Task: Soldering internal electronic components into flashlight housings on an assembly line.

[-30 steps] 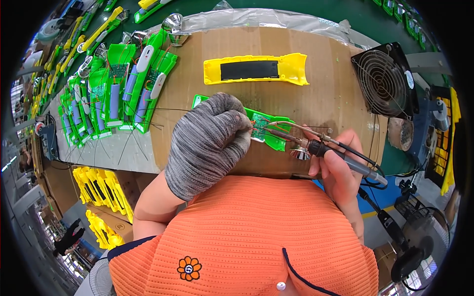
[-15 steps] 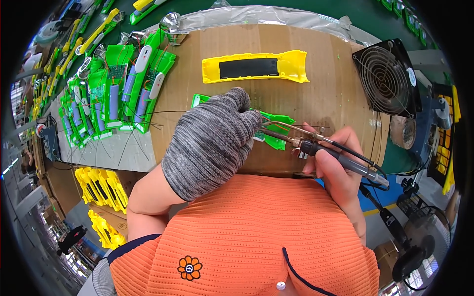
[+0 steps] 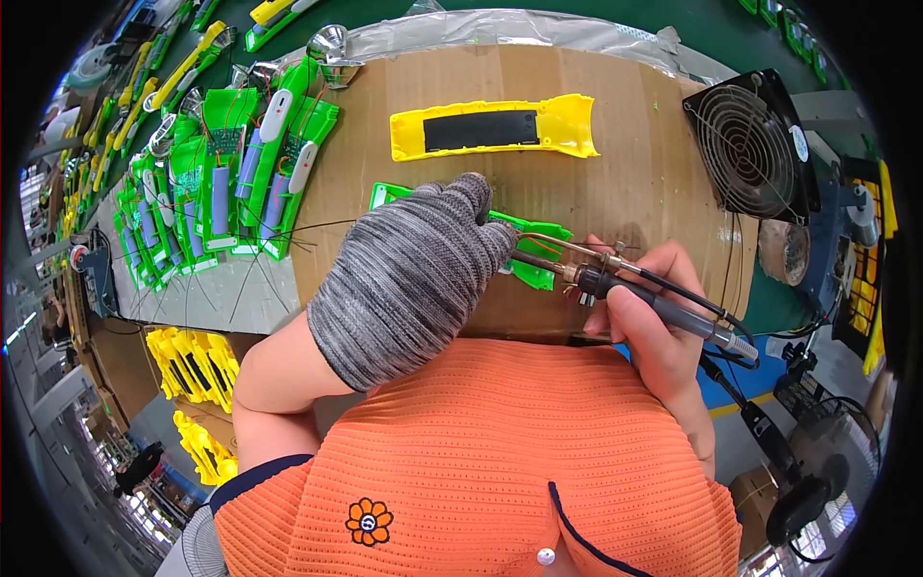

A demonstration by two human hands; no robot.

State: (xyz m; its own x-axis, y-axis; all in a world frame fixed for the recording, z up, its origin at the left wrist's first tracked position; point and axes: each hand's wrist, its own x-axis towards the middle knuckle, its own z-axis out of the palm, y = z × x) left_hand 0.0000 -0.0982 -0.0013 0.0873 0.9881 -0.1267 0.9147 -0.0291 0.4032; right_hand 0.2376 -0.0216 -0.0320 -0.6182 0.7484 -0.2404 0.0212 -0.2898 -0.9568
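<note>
My left hand [image 3: 413, 274], in a grey striped knit glove, is closed over the middle of a green plastic housing [image 3: 538, 274]. What its fingertips pinch is hidden behind the glove. In my right hand [image 3: 654, 298] is a soldering iron [image 3: 663, 310], gripped like a pen, with a thin metal feed tube running along it. The iron's tip reaches left to the left fingertips, over the housing, and the exact contact point is covered. A yellow shell [image 3: 567, 125] with a black pad [image 3: 481, 131] lies on the cardboard beyond my hands.
At the left, several green housings [image 3: 221, 183] with purple battery cells and loose wires lie bunched. A black fan [image 3: 745, 144] stands at the right of the cardboard sheet [image 3: 635, 125]. Yellow shells [image 3: 192, 363] sit in a box at lower left. A silver reflector [image 3: 329, 43] rests at the back.
My left hand has shifted very slightly, its fingertips a little right against the iron's tip. The right hand with the iron has barely moved.
</note>
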